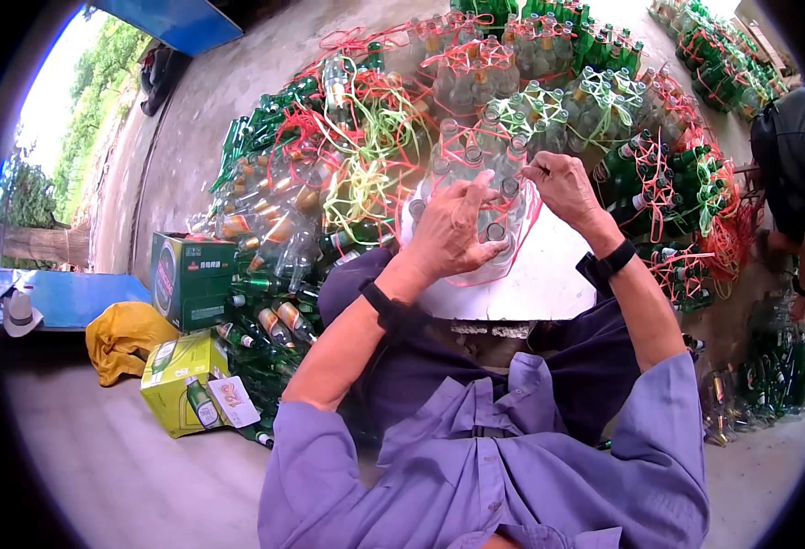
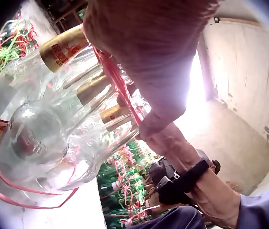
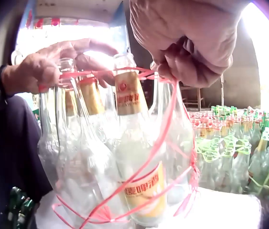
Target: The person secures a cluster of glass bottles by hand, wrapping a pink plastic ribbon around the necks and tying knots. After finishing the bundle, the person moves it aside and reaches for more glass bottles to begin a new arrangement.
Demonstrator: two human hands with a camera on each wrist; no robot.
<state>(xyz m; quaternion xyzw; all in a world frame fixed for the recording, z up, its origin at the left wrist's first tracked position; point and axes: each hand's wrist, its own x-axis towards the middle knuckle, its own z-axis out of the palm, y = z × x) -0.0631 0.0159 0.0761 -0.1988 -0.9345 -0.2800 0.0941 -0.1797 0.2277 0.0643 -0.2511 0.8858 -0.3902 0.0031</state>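
Several clear glass bottles (image 1: 476, 165) stand grouped on a white surface (image 1: 549, 274), with pink twine (image 3: 165, 136) running around their necks and sides. My left hand (image 1: 457, 229) lies over the bottle tops on the near left, fingers spread and touching the necks; the right wrist view shows its thumb and fingers at the twine. At the right edge of the group, my right hand (image 1: 565, 190) pinches the pink twine beside a bottle neck, its fingers curled (image 3: 184, 59). Gold neck labels (image 3: 129, 93) show on some bottles.
Tied bundles of clear and green bottles (image 1: 617, 101) stand beyond. Loose red and green twine (image 1: 375, 137) lies on bottles to the left. A green carton (image 1: 192, 279), a yellow-green box (image 1: 183, 384) and a yellow cloth (image 1: 128, 339) are at left. Another person (image 1: 796, 156) bends at far right.
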